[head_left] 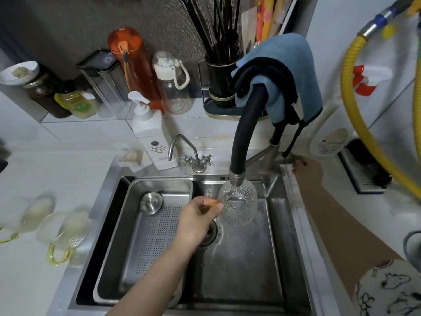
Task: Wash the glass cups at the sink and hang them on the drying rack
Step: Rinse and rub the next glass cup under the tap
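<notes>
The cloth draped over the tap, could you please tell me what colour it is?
The cloth is light blue with dark edging, seen in the head view.

A white pump soap bottle point(152, 137) stood behind the basin. Farther back were an orange bottle point(132, 62), a clear white-capped bottle point(173, 87) and a dark holder of chopsticks point(222, 76). A yellow hose point(355, 96) curved at right.

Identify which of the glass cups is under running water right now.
The glass cup held by its amber handle in the left hand, under the black faucet spout over the sink. The other cups sit on the counter, left.
</notes>
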